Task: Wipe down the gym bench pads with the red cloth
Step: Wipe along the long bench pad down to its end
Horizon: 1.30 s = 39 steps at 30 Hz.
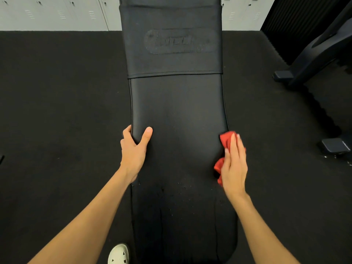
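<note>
A long black gym bench pad [179, 111] runs from the bottom of the view to the top, with a fabric band and an embossed logo [179, 41] across its far part. My left hand [134, 149] grips the pad's left edge, thumb on top and fingers wrapped around the side. My right hand [234, 164] presses the crumpled red cloth [225, 140] flat against the pad's right edge, fingers extended over it. Most of the cloth is hidden under that hand.
Black rubber flooring [57, 111] surrounds the bench. The dark frame and feet of another machine [314, 60] stand at the right. Pale grey lockers [57, 12] line the far wall. A white shoe [119, 254] shows at the bottom, left of the bench.
</note>
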Each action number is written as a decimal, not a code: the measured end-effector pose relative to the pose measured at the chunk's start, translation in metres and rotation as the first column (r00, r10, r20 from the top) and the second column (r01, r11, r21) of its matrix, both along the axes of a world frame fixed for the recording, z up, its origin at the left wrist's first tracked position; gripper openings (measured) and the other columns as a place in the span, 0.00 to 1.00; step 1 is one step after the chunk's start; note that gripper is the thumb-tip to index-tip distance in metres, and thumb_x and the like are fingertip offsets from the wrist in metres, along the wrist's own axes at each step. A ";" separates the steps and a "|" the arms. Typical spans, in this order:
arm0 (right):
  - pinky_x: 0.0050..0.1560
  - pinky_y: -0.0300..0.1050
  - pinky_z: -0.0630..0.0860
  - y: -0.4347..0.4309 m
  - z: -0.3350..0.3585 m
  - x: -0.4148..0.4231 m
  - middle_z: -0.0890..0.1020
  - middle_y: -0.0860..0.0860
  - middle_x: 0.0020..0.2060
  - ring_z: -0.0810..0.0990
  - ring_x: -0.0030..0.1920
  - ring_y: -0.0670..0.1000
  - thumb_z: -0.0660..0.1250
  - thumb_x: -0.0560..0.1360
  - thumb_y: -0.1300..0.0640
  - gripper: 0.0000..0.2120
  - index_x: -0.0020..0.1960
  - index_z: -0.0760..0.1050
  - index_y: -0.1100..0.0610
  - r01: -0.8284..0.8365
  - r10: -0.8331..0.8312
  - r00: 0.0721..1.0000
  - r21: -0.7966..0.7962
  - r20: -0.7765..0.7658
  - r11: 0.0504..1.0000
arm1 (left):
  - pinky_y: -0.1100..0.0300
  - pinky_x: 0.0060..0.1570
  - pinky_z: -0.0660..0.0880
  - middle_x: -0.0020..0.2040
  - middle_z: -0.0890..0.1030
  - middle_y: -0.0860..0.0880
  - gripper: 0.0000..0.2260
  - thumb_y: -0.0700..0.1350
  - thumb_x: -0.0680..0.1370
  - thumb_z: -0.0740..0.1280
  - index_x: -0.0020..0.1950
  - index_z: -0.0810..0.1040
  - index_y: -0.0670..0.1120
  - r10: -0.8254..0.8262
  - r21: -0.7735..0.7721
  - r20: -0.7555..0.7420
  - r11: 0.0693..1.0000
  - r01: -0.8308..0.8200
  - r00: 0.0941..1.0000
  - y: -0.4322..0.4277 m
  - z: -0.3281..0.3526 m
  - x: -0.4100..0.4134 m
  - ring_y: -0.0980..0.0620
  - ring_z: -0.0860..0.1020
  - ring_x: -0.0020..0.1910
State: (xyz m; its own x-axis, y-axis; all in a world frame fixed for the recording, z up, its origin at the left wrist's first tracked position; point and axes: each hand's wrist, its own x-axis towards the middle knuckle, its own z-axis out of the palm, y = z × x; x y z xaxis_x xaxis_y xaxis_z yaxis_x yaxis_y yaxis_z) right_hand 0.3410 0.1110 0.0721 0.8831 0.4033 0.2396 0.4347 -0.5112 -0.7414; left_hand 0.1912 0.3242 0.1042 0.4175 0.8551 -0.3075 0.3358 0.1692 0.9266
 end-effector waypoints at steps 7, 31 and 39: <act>0.74 0.53 0.56 0.103 0.066 0.039 0.63 0.58 0.74 0.60 0.75 0.56 0.54 0.83 0.59 0.22 0.76 0.60 0.58 0.172 -0.175 0.977 0.031 0.123 0.985 | 0.44 0.66 0.74 0.69 0.66 0.50 0.37 0.65 0.75 0.68 0.78 0.56 0.55 -0.014 -0.012 0.003 1.000 0.014 1.000 -0.001 0.003 0.000 0.47 0.72 0.66; 0.73 0.63 0.54 0.151 0.069 0.004 0.63 0.58 0.74 0.58 0.75 0.59 0.55 0.82 0.57 0.20 0.74 0.65 0.58 0.079 -0.077 0.948 0.007 0.310 0.997 | 0.49 0.72 0.68 0.69 0.73 0.59 0.22 0.62 0.84 0.49 0.76 0.66 0.61 -0.039 -0.456 0.332 0.868 0.196 0.943 0.014 0.011 -0.028 0.55 0.70 0.71; 0.69 0.66 0.61 0.123 0.012 -0.082 0.69 0.57 0.72 0.62 0.74 0.57 0.66 0.74 0.67 0.24 0.70 0.71 0.58 -0.394 0.494 0.705 -0.299 0.508 0.869 | 0.61 0.61 0.76 0.67 0.79 0.56 0.28 0.65 0.82 0.48 0.78 0.65 0.55 -0.075 -0.437 0.416 0.857 0.271 0.906 0.017 0.004 -0.031 0.61 0.77 0.64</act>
State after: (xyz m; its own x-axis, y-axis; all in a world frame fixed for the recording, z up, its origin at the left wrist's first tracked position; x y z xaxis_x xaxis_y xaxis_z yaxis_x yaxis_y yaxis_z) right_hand 0.2595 0.2341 0.0840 0.3229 0.7897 0.5217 0.9449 -0.2377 -0.2249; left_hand 0.1605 0.3415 0.1081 0.7100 0.5455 -0.4454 0.0501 0.5917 0.8046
